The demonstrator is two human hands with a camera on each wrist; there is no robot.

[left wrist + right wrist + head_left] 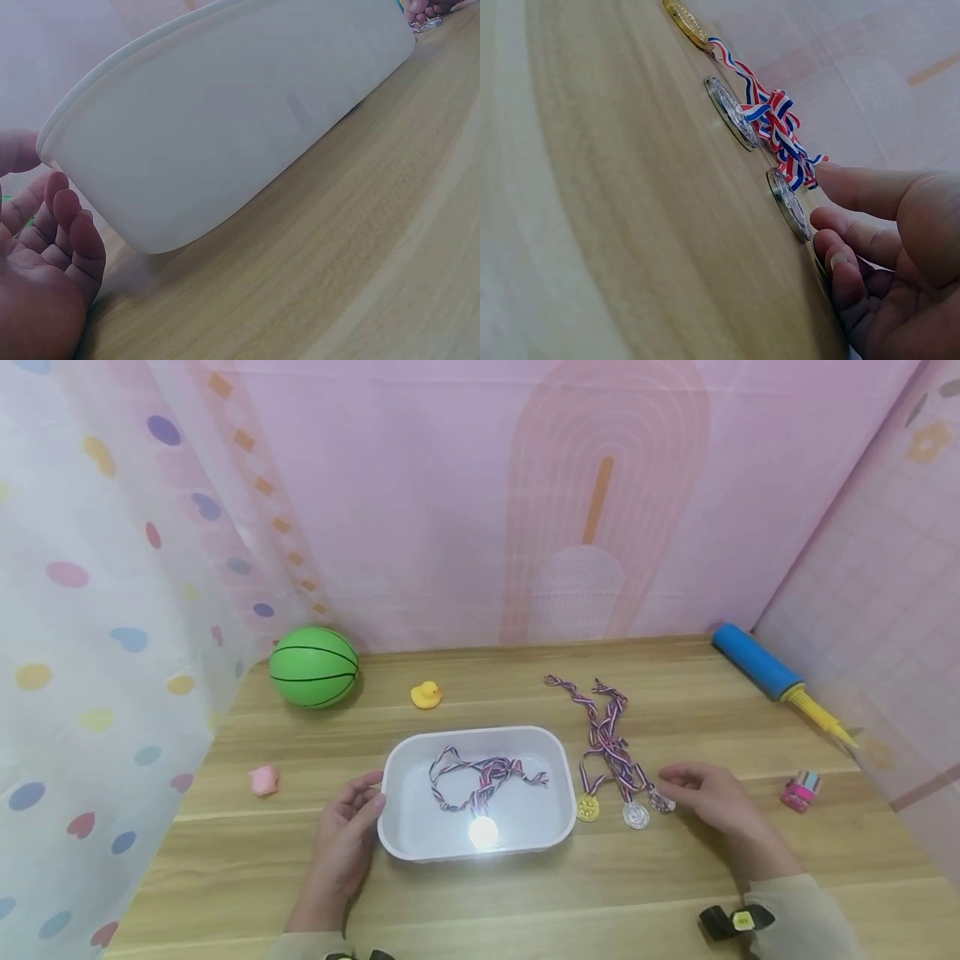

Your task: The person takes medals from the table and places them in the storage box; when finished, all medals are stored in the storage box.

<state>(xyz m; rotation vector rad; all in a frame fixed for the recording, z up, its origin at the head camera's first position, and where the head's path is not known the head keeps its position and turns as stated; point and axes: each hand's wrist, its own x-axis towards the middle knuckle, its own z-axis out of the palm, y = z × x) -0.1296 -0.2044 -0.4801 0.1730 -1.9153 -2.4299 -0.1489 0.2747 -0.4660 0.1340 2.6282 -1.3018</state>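
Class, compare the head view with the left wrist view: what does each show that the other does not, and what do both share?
Only the head view shows the inside of the white tray with a striped ribbon in it, the yellow duck and the gold medal.

Only the left wrist view shows the tray's long outer wall broadside and the palm side of the left hand.

Both share the tray, the wooden table and both hands, though the right hand only peeks into the left wrist view's top corner.

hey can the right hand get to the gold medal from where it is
Probably yes, from above: nothing covers the gold medal. Sliding straight across looks blocked, since two silver medals lie between it and the right hand.
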